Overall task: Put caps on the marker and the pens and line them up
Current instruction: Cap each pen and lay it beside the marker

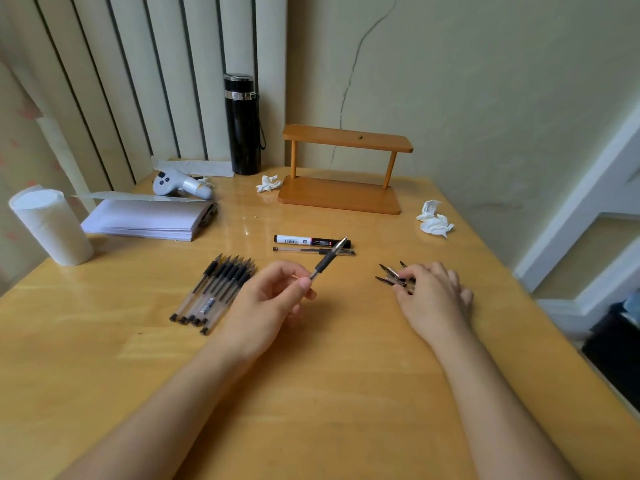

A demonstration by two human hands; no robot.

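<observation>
Two bare forearms reach in from the near edge over the wooden desk [346, 410]. On the left, the left hand [273, 296] pinches an uncapped pen [327, 259] between thumb and fingertips, tip raised and slanting to the far right, so that it crosses in front of the marker [311, 241] and the capped pen [313, 251] lying side by side just beyond. To the right, the right hand [433, 292] rests palm down with fingers curled over a small heap of black caps [393, 276]; whether it grips one I cannot tell, since the fingers hide most of the heap. Left of the left hand a bunch of uncapped pens [216, 289] lies close together, tips toward the far side. Farther left stand a paper roll [52, 226] and a stack of white paper [145, 220], with a grey controller [180, 183] behind it. At the far edge are a black flask [244, 124], a small wooden shelf [343, 168], a crumpled tissue [268, 183] beside it, and more crumpled tissue [434, 220] to the right.
</observation>
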